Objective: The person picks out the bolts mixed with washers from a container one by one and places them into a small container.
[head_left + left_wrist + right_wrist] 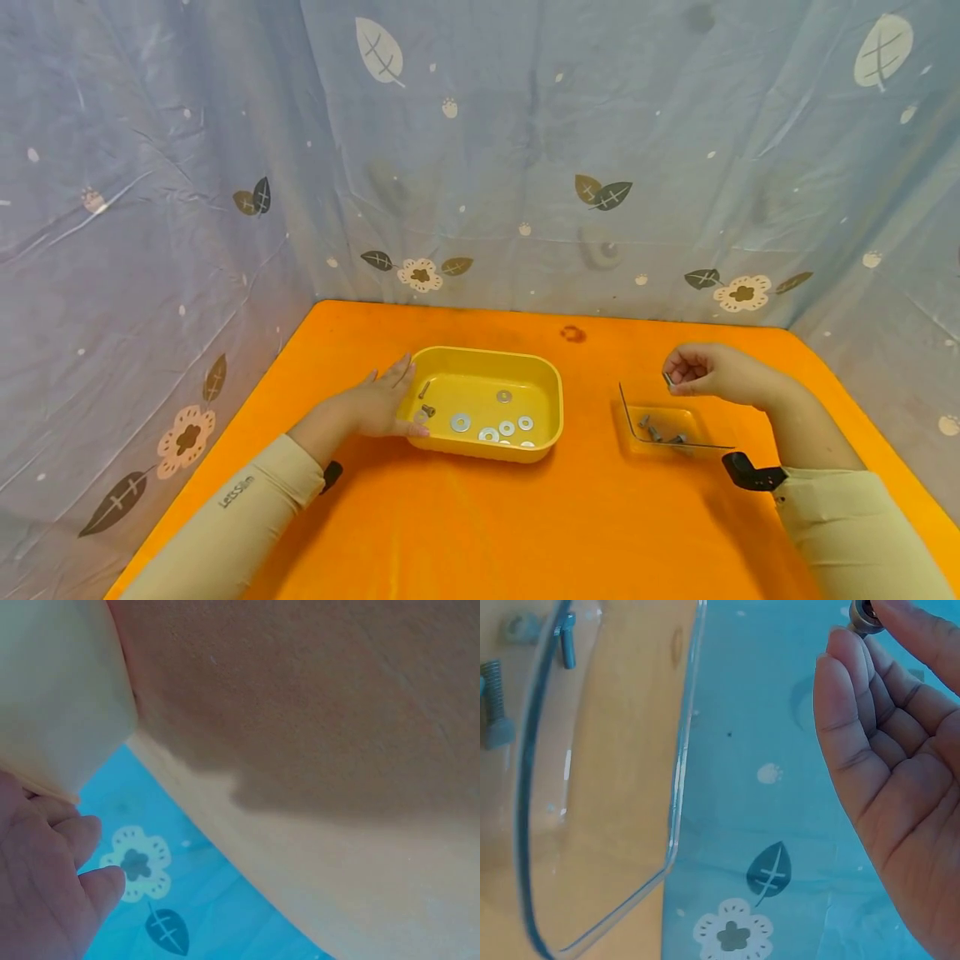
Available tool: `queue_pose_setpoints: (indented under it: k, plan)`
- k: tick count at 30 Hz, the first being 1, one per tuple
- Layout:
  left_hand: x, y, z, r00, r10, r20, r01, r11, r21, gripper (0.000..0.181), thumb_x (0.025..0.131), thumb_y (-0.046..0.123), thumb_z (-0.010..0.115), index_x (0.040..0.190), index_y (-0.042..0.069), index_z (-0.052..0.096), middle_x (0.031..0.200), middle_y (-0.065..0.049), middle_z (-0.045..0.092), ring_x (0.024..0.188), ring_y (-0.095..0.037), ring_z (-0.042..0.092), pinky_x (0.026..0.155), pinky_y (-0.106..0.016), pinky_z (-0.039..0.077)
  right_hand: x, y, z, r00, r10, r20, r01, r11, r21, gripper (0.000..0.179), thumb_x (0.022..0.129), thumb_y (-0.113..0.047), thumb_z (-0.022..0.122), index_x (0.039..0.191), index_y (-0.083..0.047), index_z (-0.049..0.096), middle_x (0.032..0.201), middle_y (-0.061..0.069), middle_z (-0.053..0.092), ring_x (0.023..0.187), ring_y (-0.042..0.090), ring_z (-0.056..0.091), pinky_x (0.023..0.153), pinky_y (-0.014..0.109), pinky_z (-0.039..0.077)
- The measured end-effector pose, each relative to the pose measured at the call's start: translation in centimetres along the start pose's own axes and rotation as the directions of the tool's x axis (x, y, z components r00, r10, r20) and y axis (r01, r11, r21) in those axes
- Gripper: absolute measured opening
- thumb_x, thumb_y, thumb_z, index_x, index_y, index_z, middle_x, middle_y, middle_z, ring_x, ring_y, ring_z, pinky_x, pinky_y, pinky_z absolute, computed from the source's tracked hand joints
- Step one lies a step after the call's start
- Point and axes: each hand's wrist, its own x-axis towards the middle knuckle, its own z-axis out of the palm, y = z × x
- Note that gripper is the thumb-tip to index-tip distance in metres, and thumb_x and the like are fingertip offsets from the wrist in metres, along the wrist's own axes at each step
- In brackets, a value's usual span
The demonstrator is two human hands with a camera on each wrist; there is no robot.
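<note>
My left hand (381,405) rests against the left end of a yellow plastic tub (480,451), fingers spread and thumb over the front rim. In the left wrist view, part of that hand (45,877) shows beside the tub's pale wall (60,690). Inside the tub lie several flat washers (461,422) and a few small screws (428,410). My right hand (712,372) is raised above a clear plastic box (637,437), pinching a socket head bolt (865,616) between thumb and fingertips. Several bolts (496,705) lie in the clear box.
An orange tabletop (480,525) lies under both containers. Patterned curtains (480,167) surround its back and sides. A reddish ring mark (573,333) shows on the table near the back edge.
</note>
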Motion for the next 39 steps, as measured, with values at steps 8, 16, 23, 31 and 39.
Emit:
queue_pose_setpoints:
  k: [8, 16, 23, 31, 39]
  plan:
    - [0.1, 0.0, 0.0, 1.0, -0.01, 0.005, 0.01, 1.0, 0.003, 0.118, 0.069, 0.08, 0.04, 0.145, -0.003, 0.003, 0.151, -0.019, -0.008, 0.139, -0.029, 0.004, 0.107, -0.055, 0.011, -0.7, 0.3, 0.3, 1.0, 0.022, 0.003, -0.022, 1.0, 0.016, 0.022, 0.086, -0.017, 0.063, 0.099, -0.001, 0.056, 0.084, 0.01, 0.057, 0.073, 0.017, 0.055, 0.065, 0.026, 0.049]
    - [0.3, 0.1, -0.1, 1.0, -0.018, 0.005, 0.018, 1.0, 0.005, 0.119, 0.069, 0.081, 0.041, 0.145, -0.002, 0.003, 0.151, -0.018, -0.008, 0.139, -0.029, 0.005, 0.108, -0.054, 0.009, -0.5, 1.0, 0.1, 0.999, 0.045, 0.021, -0.045, 0.999, -0.008, 0.027, 0.09, -0.018, 0.058, 0.108, 0.002, 0.057, 0.096, 0.014, 0.061, 0.082, 0.016, 0.061, 0.073, 0.03, 0.052]
    - [0.1, 0.2, -0.1, 1.0, -0.017, 0.009, 0.017, 1.0, 0.005, 0.117, 0.07, 0.079, 0.042, 0.145, -0.002, 0.004, 0.151, -0.019, -0.007, 0.139, -0.029, 0.005, 0.108, -0.054, 0.011, -0.4, 1.1, -0.4, 0.995, 0.089, -0.034, -0.09, 0.995, -0.035, 0.03, 0.091, -0.022, 0.058, 0.111, 0.0, 0.057, 0.101, 0.01, 0.061, 0.085, 0.013, 0.062, 0.077, 0.032, 0.051]
    - [0.0, 0.1, 0.2, 1.0, -0.016, -0.005, 0.016, 1.0, 0.013, 0.117, 0.07, 0.079, 0.042, 0.145, -0.002, 0.004, 0.151, -0.019, -0.006, 0.139, -0.028, 0.004, 0.108, -0.054, 0.011, 0.5, -0.3, -0.9, 0.99, 0.084, -0.111, -0.089, 0.995, -0.045, 0.032, 0.091, -0.025, 0.057, 0.113, -0.003, 0.057, 0.101, 0.008, 0.062, 0.086, 0.012, 0.06, 0.077, 0.026, 0.049]
    - [0.0, 0.1, 0.4, 1.0, -0.015, -0.012, 0.015, 1.0, 0.006, 0.116, 0.071, 0.077, 0.045, 0.145, -0.002, 0.005, 0.151, -0.019, -0.005, 0.139, -0.029, 0.005, 0.108, -0.054, 0.011, 3.0, -2.3, -0.5, 0.991, 0.004, -0.135, -0.007, 1.0, -0.024, 0.029, 0.089, -0.024, 0.06, 0.11, -0.004, 0.06, 0.098, 0.009, 0.064, 0.085, 0.013, 0.062, 0.079, 0.028, 0.05]
